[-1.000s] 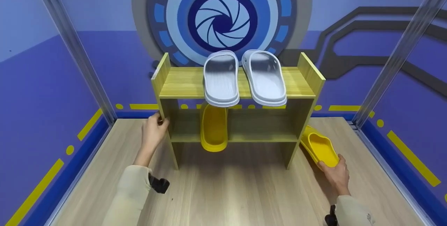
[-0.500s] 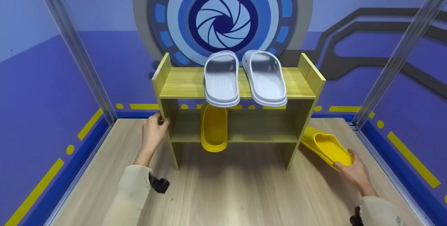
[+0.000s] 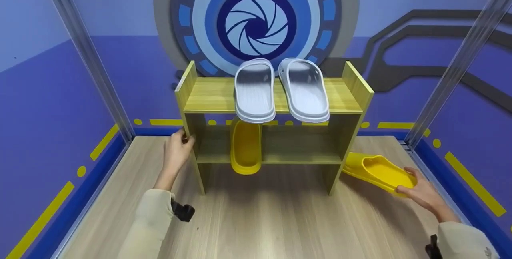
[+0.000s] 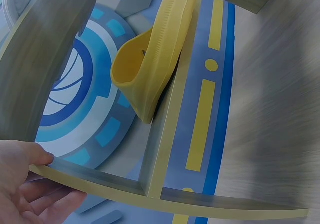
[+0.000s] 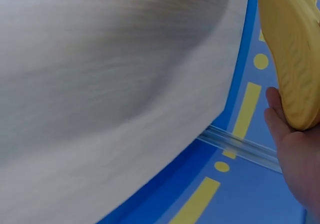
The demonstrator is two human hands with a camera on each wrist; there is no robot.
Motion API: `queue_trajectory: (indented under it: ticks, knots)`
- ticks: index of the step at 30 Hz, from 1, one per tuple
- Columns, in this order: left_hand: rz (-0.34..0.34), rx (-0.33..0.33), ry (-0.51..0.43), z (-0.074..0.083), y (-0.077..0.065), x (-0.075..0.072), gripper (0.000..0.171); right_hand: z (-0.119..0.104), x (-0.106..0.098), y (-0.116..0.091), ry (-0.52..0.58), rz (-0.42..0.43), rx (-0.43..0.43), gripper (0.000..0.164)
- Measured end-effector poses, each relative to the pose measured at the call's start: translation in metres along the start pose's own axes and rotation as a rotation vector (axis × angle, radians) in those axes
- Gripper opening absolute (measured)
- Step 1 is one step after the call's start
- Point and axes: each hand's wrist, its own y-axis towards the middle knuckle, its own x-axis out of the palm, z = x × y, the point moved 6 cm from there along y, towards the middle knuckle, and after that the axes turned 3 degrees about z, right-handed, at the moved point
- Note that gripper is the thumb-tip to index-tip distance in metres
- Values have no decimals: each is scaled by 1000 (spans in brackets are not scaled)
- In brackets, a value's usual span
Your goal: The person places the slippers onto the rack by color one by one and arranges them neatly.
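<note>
My left hand grips the left side panel of a small wooden shoe rack, thumb on the inner face and fingers outside in the left wrist view. Out to the right, my right hand holds a yellow clog by its heel, toe pointing left toward the rack's right panel. The right wrist view shows the held clog's sole above the table. Another yellow clog sits on the middle shelf, left of centre, its heel over the front edge. Two pale grey clogs stand side by side on the top shelf.
The rack stands on a wood-grain table. Blue printed walls close in the back and both sides, with metal posts at the corners. The rack's right panel lies close to the held clog's toe.
My right hand has moved right with the yellow clog, which has turned so its toe points more to the left. The left hand keeps its grip on the rack.
</note>
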Motion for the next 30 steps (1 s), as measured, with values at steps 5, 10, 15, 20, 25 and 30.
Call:
queue_trajectory:
  ticks: [5,10,15,20,25,30]
  knots:
    - [-2,2,10,1,0,0,22,-6,-14,-4,-41,-54,-22,83]
    - [-13,-11,1,0,0,1,22,-15,-24,-8,-97,-101,-38,81]
    - [-12,6,-18,0,0,1,18,-22,-28,-11,-121,-173,-39,76]
    - [-15,22,-47,1,1,2,15,-28,-30,-14,-107,-272,-44,71]
    - [-13,17,-43,1,1,1,16,-31,-28,-18,-59,-379,-40,68]
    - [-20,13,-59,1,1,2,17,-37,-20,-21,-44,-452,-27,66]
